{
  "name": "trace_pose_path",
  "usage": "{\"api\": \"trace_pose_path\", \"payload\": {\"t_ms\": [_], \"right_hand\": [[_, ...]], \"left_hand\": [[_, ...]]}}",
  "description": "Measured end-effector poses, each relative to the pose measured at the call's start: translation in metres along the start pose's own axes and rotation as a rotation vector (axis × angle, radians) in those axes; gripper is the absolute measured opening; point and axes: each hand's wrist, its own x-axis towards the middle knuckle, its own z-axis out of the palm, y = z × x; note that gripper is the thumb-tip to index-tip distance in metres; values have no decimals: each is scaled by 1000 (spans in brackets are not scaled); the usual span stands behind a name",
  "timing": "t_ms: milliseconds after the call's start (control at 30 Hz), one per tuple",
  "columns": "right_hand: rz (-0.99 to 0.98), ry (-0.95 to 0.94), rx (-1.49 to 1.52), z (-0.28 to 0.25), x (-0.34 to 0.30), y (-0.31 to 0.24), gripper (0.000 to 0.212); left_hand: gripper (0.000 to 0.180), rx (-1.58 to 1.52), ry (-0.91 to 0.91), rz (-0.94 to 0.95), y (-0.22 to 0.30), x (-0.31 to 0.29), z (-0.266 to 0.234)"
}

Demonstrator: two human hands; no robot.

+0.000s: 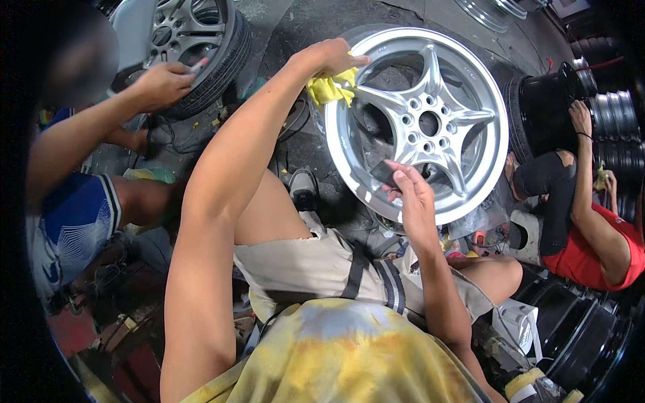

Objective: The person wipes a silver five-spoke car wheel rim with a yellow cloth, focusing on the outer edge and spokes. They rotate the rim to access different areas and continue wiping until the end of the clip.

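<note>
In front of me stands a silver star-spoked wheel rim [476, 115], tilted with its face toward me. My left hand [330, 56] rests at the rim's upper left edge, closed on a yellow cloth [334, 87] that hangs down over the outer lip. Near the rim's lower spokes, my right hand [411, 191] pinches a small dark flat pad [383, 173] between thumb and fingers. The pad is close to the rim's lower inner edge; whether it touches cannot be made out. White patches mark the lower left lip.
At left, a person's hand [164, 86] holds a small stick-like item beside a tyred wheel [232, 70]. On the right, a person in a red shirt [615, 258] works by stacked black and silver rims [613, 115]. A white stool [526, 235] stands between us.
</note>
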Motion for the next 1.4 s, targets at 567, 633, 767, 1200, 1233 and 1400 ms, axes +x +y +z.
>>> {"api": "trace_pose_path", "payload": {"t_ms": [567, 633, 767, 1200, 1233, 1400], "right_hand": [[-318, 52, -477, 33, -9, -6, 19], [-461, -53, -577, 32, -14, -9, 20], [-506, -103, -676, 31, -16, -11, 22], [-202, 31, -402, 35, -4, -12, 17], [-207, 35, -443, 34, -5, -9, 17], [-204, 48, -480, 45, 1, -13, 16]], "left_hand": [[81, 58, -42, -83, 20, -10, -12], [88, 66, -2, -46, 13, -10, -10], [87, 76, -3, -57, 16, -9, -8], [88, 42, -55, -31, 12, -3, -10], [87, 46, -12, -13, 12, -4, -8], [74, 73, -117, -112, 21, -7, -13]]}}
